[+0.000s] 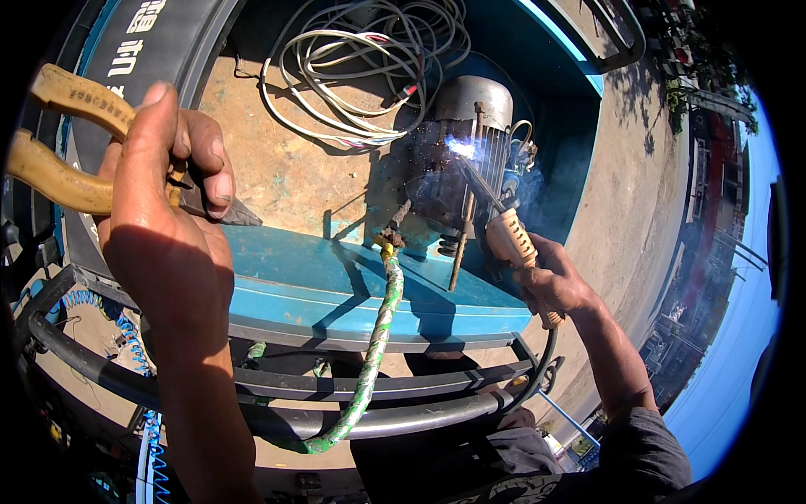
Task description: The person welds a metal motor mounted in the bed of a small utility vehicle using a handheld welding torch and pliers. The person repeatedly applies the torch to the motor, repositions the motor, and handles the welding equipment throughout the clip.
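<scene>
My left hand (159,202) is closed on a pair of pliers with yellow handles (71,181), raised at the left side. Its dark jaws (242,214) point right over the bed. In my right hand (554,273) is a welding electrode holder (512,239) with a ribbed, cream-coloured handle. Its tip reaches to a finned electric motor (470,105), where a bright blue-white arc (462,147) burns with sparks and a little smoke. A rusty rod (466,210) runs along the motor, slightly tilted. Glare hides the exact contact point.
The motor stands in a blue cargo bed (277,260). A loose coil of white cable (336,63) lies beyond it. A green-and-white wrapped cable (382,336) crosses the near edge, over black rails (420,424), to a rusty clamp-like end (392,239). Blue coiled hose (130,336) hangs lower left.
</scene>
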### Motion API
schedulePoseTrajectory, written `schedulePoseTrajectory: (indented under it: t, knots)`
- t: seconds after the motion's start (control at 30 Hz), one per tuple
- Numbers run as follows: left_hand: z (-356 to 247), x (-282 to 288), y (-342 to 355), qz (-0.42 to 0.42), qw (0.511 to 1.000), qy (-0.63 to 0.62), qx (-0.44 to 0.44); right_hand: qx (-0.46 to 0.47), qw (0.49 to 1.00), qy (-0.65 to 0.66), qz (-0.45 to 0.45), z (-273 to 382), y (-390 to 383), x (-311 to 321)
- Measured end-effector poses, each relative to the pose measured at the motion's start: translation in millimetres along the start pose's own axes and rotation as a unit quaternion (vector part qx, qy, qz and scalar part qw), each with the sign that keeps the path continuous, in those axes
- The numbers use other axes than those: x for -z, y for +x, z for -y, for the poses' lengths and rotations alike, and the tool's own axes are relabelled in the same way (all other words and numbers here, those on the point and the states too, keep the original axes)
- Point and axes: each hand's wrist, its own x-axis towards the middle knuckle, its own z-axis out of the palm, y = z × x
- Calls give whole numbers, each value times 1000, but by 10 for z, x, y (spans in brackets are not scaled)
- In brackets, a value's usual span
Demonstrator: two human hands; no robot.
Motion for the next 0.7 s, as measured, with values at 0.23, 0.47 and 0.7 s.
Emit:
schedulePoseTrajectory:
  t: [0.23, 0.47, 0.7]
  knots:
    - [36, 9, 8, 2, 1000, -6, -4, 5, 1000, 16, -2, 44, -10, -42]
    - [33, 2, 13, -1, 1000, -16, 11, -18, 1000, 16, 14, 71, -37, -16]
    - [45, 8, 26, -14, 1000, -13, 20, -3, 1000, 9, 29, 121, -68, -39]
